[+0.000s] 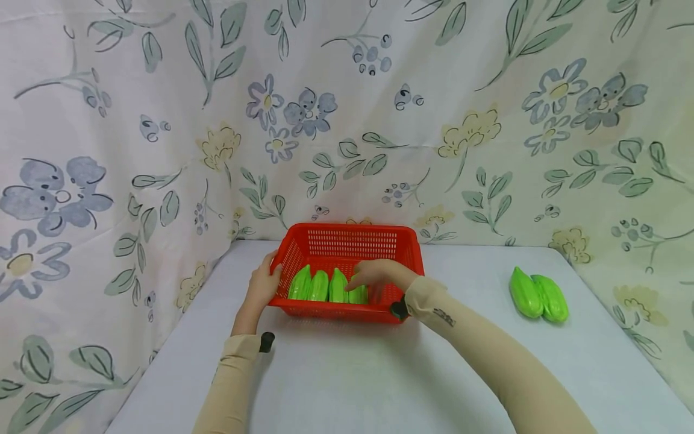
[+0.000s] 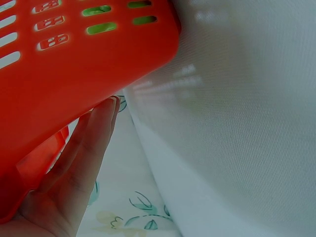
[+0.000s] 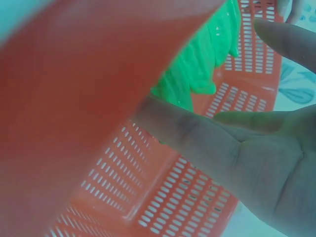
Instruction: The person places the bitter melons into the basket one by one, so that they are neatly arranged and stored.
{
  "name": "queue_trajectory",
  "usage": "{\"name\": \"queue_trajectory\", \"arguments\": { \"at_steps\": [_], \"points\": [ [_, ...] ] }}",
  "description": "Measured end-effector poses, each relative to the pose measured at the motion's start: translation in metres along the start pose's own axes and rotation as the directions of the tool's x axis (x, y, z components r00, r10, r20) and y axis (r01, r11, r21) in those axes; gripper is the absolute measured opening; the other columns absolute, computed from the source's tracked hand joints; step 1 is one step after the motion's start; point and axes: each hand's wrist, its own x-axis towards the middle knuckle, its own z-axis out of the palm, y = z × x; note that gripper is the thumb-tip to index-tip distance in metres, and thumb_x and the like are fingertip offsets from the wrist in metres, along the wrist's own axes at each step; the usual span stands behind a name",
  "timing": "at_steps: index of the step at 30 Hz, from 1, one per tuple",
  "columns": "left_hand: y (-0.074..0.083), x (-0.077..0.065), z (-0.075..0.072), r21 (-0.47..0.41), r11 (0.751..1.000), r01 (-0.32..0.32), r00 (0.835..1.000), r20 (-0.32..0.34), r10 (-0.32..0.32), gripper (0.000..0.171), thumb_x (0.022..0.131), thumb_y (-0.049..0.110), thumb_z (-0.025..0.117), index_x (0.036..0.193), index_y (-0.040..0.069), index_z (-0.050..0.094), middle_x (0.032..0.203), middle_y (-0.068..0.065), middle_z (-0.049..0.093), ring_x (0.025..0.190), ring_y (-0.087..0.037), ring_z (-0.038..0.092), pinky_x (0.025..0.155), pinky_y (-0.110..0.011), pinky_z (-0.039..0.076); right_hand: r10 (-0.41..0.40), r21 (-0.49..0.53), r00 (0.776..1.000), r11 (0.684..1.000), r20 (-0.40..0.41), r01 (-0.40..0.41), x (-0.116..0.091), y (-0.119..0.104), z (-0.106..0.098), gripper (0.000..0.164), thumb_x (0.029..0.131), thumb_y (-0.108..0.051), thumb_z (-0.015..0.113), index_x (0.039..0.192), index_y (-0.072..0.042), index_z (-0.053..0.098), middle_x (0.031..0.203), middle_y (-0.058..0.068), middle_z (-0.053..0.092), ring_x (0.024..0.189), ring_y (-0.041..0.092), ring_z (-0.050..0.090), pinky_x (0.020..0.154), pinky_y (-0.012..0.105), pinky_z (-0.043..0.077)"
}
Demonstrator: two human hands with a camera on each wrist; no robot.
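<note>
A red slotted basket [image 1: 347,312] stands on the table, with several glossy green elongated fruit-like pieces [image 1: 318,286] lined up inside. My left hand [image 1: 262,283] holds the basket's left side. In the left wrist view its straight fingers [image 2: 94,133] lie along the outer wall, while the thumb is hidden. My right hand [image 1: 376,273] reaches over the front rim into the basket, above the rightmost green piece [image 1: 358,294]. In the right wrist view its fingers are spread apart, and one fingertip overlaps the green pieces [image 3: 197,59].
Two more green pieces [image 1: 539,295] lie side by side on the table's right part. The white table [image 1: 347,374] extends in front of the basket. A floral curtain [image 1: 347,120] hangs behind and along the sides.
</note>
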Motion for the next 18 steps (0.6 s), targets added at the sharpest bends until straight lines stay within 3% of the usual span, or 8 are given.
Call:
{"name": "queue_trajectory", "arguments": {
  "at_steps": [10, 18],
  "points": [
    [0.0, -0.001, 0.0, -0.001, 1.0, 0.005, 1.0, 0.012, -0.005, 0.052, 0.104, 0.021, 0.042, 0.153, 0.012, 0.029, 0.132, -0.029, 0.055, 0.079, -0.026, 0.058, 0.06, -0.03, 0.047, -0.037, 0.054, 0.999, 0.998, -0.022, 0.038, -0.012, 0.006, 0.001, 0.066, 0.092, -0.035, 0.066, 0.145, -0.005, 0.04, 0.136, 0.018, 0.053, 0.104, 0.036, 0.067, 0.08, 0.041, 0.058],
    [0.001, -0.002, -0.001, -0.004, 1.0, 0.008, 1.0, 0.01, -0.008, 0.052, 0.104, 0.022, 0.043, 0.153, 0.012, 0.029, 0.132, -0.029, 0.055, 0.08, -0.027, 0.059, 0.061, -0.03, 0.047, -0.083, 0.089, 0.99, 0.992, -0.116, 0.094, -0.019, 0.009, -0.002, 0.075, 0.09, -0.038, 0.067, 0.15, -0.007, 0.034, 0.143, 0.015, 0.048, 0.1, 0.035, 0.067, 0.078, 0.04, 0.058]
  ]
}}
